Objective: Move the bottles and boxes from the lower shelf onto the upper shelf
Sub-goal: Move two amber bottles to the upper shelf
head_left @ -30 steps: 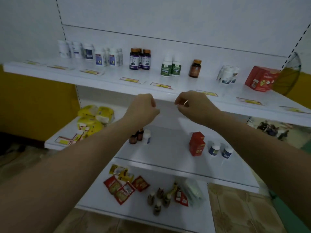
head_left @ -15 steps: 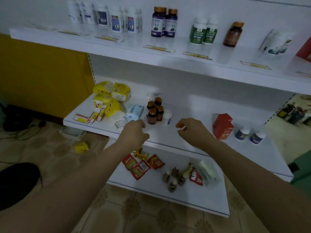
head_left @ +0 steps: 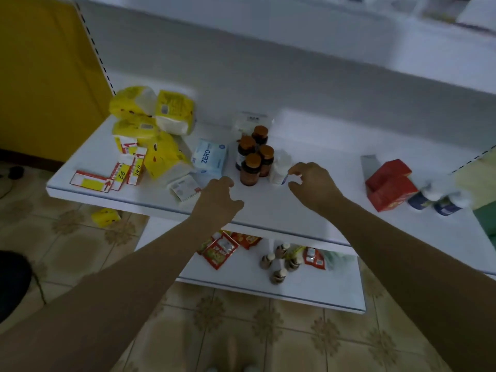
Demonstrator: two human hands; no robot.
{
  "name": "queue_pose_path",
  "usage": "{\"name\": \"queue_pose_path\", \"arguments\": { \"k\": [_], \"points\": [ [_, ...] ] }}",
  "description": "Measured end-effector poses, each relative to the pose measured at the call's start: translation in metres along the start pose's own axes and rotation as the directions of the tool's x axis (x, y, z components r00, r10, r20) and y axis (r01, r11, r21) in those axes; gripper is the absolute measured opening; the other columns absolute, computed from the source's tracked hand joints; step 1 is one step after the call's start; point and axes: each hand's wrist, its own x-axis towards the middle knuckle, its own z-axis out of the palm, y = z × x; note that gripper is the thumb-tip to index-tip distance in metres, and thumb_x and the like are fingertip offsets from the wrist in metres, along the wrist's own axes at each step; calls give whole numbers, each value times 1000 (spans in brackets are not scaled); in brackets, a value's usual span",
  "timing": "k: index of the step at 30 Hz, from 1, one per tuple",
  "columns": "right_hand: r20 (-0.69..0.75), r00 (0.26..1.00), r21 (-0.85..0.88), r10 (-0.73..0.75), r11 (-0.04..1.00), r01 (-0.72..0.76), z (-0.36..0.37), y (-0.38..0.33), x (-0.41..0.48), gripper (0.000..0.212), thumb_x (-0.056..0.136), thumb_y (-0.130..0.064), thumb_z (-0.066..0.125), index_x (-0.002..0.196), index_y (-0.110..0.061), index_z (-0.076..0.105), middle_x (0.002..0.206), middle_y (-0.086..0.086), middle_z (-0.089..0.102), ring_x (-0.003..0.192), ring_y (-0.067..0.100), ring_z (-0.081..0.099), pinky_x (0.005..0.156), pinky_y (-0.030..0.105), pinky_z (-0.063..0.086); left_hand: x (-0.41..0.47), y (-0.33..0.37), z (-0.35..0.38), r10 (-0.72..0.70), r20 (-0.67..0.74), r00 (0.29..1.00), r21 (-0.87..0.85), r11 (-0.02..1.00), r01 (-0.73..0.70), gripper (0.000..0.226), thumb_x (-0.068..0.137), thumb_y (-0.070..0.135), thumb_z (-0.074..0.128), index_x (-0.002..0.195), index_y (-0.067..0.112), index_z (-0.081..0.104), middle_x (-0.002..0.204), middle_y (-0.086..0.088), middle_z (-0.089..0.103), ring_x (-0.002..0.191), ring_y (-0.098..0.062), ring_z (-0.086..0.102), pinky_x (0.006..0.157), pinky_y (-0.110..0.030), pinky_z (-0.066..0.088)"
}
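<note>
At the 9 o'clock end of the lower shelf [head_left: 335, 162] lay a heap of yellow tissue packs [head_left: 161, 122], with loose price tags [head_left: 112, 175] at their 7 o'clock near the front edge. To their 3 o'clock sat a pale blue pack marked ZERO [head_left: 210, 158].

The left hand [head_left: 217, 202] hovered over the shelf's front edge at 6 o'clock from that pack. Its fingers [head_left: 228, 182] were loosely curled and held nothing.

Four amber bottles [head_left: 249, 170] stood upright in a tight cluster at 1 o'clock from the left hand. A white bottle [head_left: 280, 165] stood just beside them at their 3 o'clock.

The right hand [head_left: 315, 187] reached in from 5 o'clock toward the white bottle. Its forefinger and thumb were parted and bent, and nothing lay between them. Whether the forefinger tip touched the bottle could not be told.

Well apart at 3 o'clock stood a red box [head_left: 389, 185], and beside it two blurred blue-labelled bottles [head_left: 447, 205]. All of these were on the lower shelf.

The upper shelf [head_left: 322, 41] crossed the view at 12 o'clock, blurred. At 6 o'clock a bottom shelf [head_left: 241, 280] carried red sachets [head_left: 220, 249] and small bottles [head_left: 279, 275].
</note>
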Motion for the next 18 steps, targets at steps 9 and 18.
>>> {"name": "queue_pose_path", "arguments": {
  "k": [9, 18],
  "points": [
    [12, 1000, -72, 19, 997, -19, 34, 0, 94, 42, 91, -14, 50, 133, -12, 47, 130, 17, 48, 120, 34, 47, 102, 41, 42, 93, -3, 31, -6, -43, 999, -62, 998, 3, 50, 87, 26, 64, 126, 1, 45, 127, -16, 51, 114, -27, 51, 88, -29, 38],
    [-27, 998, -241, -56, 969, 48, 65, 5, 139, 43, 95, -15, 37, 137, -26, 39, 123, 6, 57, 111, 28, 53, 97, 39, 26, 148, -7, 71, -19, -108, 994, -128, 992, 5, 39, 75, 35, 65, 101, 6, 59, 95, -13, 65, 88, -26, 63, 68, -27, 43]
  ]
}}
